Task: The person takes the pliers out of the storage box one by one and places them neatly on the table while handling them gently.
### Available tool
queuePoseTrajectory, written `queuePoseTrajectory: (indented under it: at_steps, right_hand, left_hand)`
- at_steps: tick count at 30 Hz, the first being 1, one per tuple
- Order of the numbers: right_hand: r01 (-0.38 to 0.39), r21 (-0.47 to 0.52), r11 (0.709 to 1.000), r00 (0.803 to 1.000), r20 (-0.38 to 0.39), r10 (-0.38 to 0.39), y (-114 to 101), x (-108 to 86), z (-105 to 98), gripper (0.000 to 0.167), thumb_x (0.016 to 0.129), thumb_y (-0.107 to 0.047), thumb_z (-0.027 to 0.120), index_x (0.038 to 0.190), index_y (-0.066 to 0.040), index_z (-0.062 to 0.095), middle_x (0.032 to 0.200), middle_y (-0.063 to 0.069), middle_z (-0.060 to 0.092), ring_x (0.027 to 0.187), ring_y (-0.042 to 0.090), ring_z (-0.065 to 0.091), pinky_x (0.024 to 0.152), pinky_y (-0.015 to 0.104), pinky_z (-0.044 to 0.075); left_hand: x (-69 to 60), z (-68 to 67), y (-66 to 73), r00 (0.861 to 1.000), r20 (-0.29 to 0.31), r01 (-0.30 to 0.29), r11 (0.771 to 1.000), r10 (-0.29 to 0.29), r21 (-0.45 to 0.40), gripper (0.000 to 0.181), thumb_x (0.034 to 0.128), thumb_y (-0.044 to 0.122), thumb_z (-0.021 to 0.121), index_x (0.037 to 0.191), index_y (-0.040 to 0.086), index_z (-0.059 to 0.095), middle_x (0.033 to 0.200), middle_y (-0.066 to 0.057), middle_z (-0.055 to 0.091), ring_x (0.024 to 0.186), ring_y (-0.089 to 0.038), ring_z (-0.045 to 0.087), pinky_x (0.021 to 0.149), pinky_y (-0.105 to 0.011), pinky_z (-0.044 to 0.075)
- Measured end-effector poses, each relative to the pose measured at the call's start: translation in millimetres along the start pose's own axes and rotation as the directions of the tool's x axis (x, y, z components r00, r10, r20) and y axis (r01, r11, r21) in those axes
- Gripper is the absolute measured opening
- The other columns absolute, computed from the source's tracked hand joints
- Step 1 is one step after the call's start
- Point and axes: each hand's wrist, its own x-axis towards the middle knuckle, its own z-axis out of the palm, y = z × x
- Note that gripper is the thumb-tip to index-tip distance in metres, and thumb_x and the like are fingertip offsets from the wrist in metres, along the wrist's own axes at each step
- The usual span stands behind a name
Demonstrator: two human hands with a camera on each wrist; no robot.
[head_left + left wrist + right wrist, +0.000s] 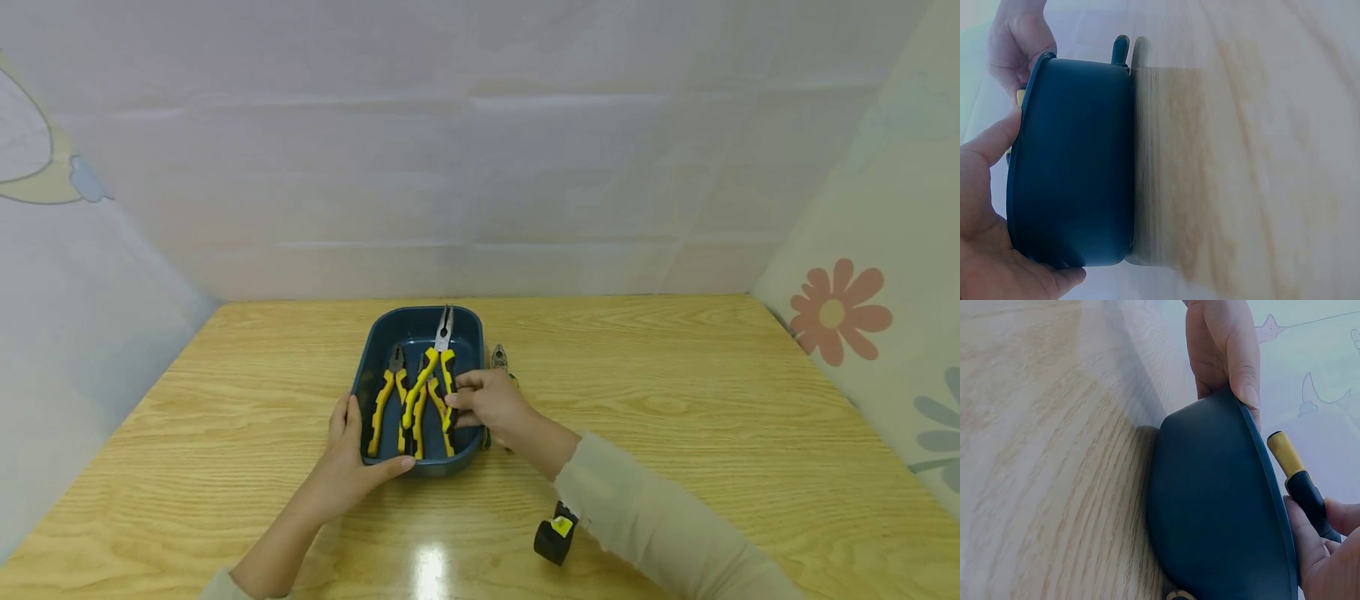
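A dark blue rectangular bin [367, 350] stands on the table. My left hand [347, 467] grips its near left corner, thumb on the near rim and fingers along the left wall; the left wrist view shows this hand [991, 212] against the bin's side [1072, 162]. Between thumb and fingers, my right hand [491, 404] pinches one handle of long-nose pliers [443, 333], held tilted over the bin, jaws pointing away. The right wrist view shows a yellow-and-black handle [1297, 475] at its fingers. Inside lie more yellow-handled pliers [380, 408], partly covered by the held pair.
Another pair of pliers [499, 358] lies just right of the bin, mostly behind my right hand. A black object with a yellow patch [553, 540] rests near the right sleeve [660, 517]. The wooden table [675, 375] meets a covered wall at the back.
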Motion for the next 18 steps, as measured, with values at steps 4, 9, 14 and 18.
queuePoseTrajectory:
  at_steps: [4,9,14,18]
  right_hand:
    - [0.000,0.026,1.000,1.000,0.002,0.000,-0.5,-2.6,-2.1,0.044,0.084,0.001,0.052,0.124,0.012,0.037,0.120,0.026,0.042,0.089,0.030,0.055,0.069,0.032,0.048]
    - [0.006,0.038,0.999,1.000,-0.004,-0.006,-0.7,-5.1,-5.9,0.045,0.084,0.002,0.051,0.124,0.013,0.035,0.119,0.027,0.042,0.089,0.032,0.055,0.070,0.033,0.048]
    - [0.022,0.041,0.999,1.000,-0.010,-0.022,0.1,-8.5,-11.3,0.045,0.084,0.002,0.051,0.124,0.014,0.034,0.119,0.027,0.042,0.091,0.032,0.054,0.070,0.033,0.048]
    - [0.030,0.063,0.998,1.000,-0.011,-0.029,0.7,-11.7,-15.6,0.044,0.084,0.004,0.050,0.124,0.015,0.034,0.122,0.028,0.039,0.094,0.033,0.053,0.070,0.033,0.048]
  left_hand:
    - [0.4,0.5,0.2,1.000,0.002,0.000,1.000,0.000,-0.005,0.113,0.0702,0.051,0.063,0.135,0.003,-0.016,0.138,-0.013,-0.021,0.124,-0.041,0.001,0.094,-0.054,0.019]
    - [0.5,1.1,0.8,1.000,0.001,0.000,1.000,0.000,-0.013,0.112,0.0700,0.050,0.064,0.135,0.003,-0.015,0.139,-0.013,-0.021,0.125,-0.041,0.002,0.094,-0.053,0.019]
    - [0.5,1.5,2.0,1.000,-0.002,0.007,1.000,-0.007,-0.019,0.113,0.0696,0.050,0.064,0.135,0.004,-0.015,0.139,-0.013,-0.020,0.124,-0.041,0.004,0.094,-0.054,0.020]
    - [0.7,2.1,2.2,1.000,-0.002,0.001,1.000,-0.001,-0.015,0.113,0.0696,0.050,0.064,0.135,0.005,-0.015,0.139,-0.013,-0.021,0.124,-0.042,0.003,0.093,-0.054,0.020]
